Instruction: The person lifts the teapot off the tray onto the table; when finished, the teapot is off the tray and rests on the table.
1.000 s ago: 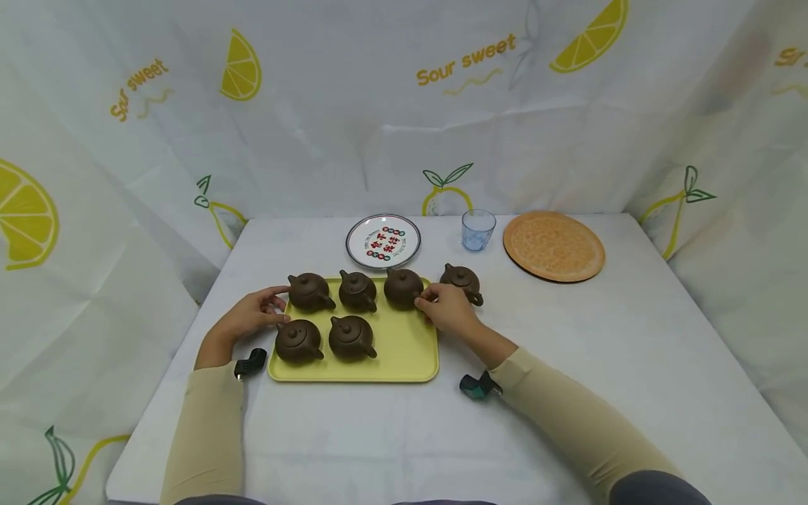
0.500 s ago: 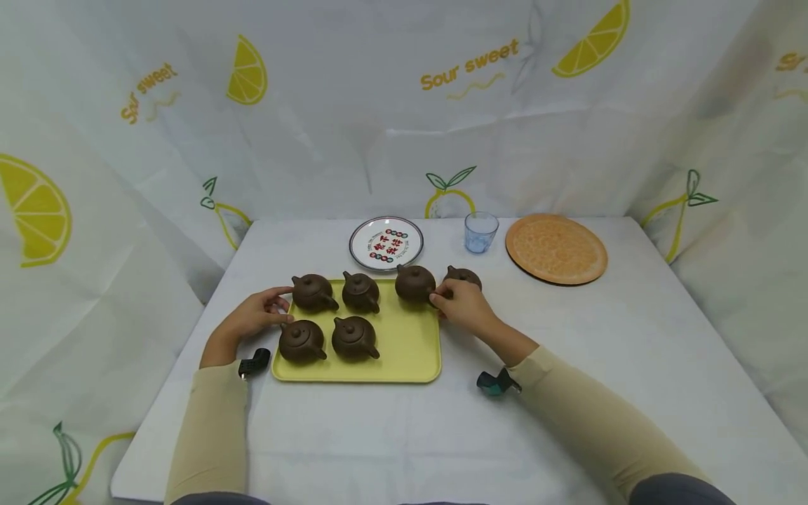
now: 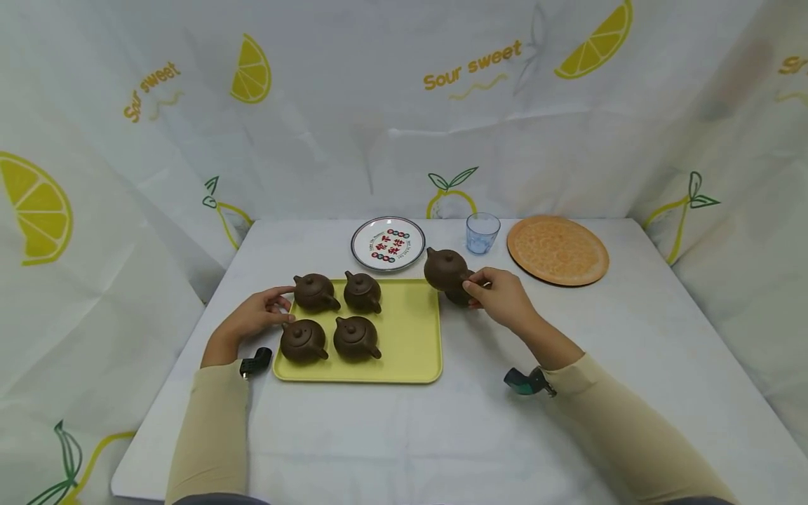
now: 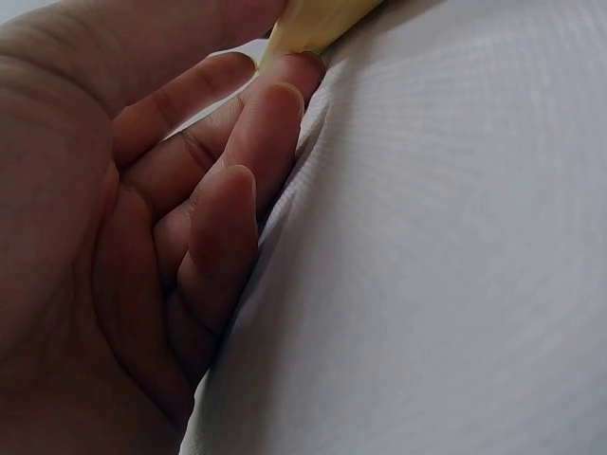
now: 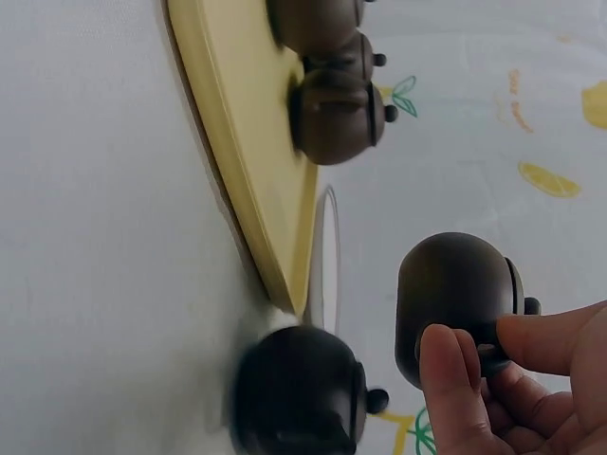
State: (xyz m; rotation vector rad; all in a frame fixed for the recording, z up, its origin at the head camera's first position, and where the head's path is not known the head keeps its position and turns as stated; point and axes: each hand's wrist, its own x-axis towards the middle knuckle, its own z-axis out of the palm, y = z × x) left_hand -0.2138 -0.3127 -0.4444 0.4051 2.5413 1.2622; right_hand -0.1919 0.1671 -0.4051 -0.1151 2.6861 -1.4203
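My right hand (image 3: pixel 501 298) pinches the handle of a small dark brown teapot (image 3: pixel 445 268), raised off the surface. In the right wrist view, thumb and fingers meet at the handle of this teapot (image 5: pixel 455 299). Below and partly behind it stands another brown teapot (image 3: pixel 459 297) on the table, right of the yellow tray (image 3: pixel 407 344). Several matching teapots (image 3: pixel 356 338) sit upright on the tray's left and middle. My left hand (image 3: pixel 249 315) rests against the tray's left edge, thumb and forefinger spread. In the left wrist view, its relaxed fingers (image 4: pixel 223 209) touch the yellow edge.
Behind the tray lies a white plate (image 3: pixel 388 243) with red characters. A clear blue glass (image 3: pixel 482 233) and a round tan board (image 3: pixel 557 250) stand at the back right. White cloth with lemon prints hangs around the table (image 3: pixel 379 435).
My right hand has lifted the teapot from the tray's back right and carried it rightward, above the standing teapot. The left hand has stayed at the tray edge.
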